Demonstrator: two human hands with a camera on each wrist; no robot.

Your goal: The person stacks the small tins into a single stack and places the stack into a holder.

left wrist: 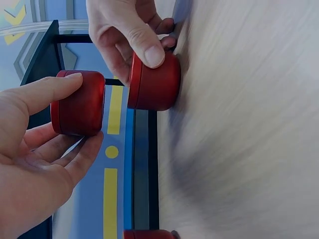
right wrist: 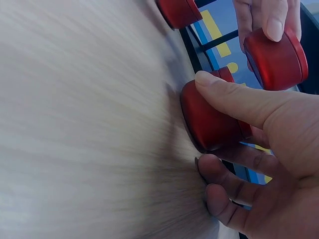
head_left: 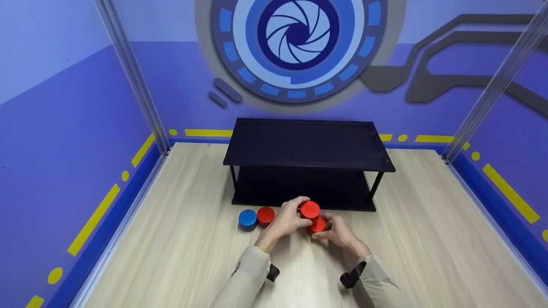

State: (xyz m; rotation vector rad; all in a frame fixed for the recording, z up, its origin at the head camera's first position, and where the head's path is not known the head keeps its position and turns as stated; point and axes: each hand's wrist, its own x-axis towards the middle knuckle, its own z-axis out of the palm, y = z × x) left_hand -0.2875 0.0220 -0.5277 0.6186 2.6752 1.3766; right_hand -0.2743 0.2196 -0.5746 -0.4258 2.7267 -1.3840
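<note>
My left hand grips a round red tin between thumb and fingers, raised off the table, as its wrist view shows. Lower and slightly to the right, a second red tin is held on its sides by my right hand, close over the wooden table. From the head, the raised tin partly covers this lower one. Another red tin stands left of my left hand, beside a blue tin. Past the right hand's tin, a bit of red edge shows in the right wrist view, mostly hidden.
A black two-tier shelf stands just beyond the hands, its lower board's front edge near the tins. Blue printed walls enclose the wooden table at the back and sides, with metal posts at the corners.
</note>
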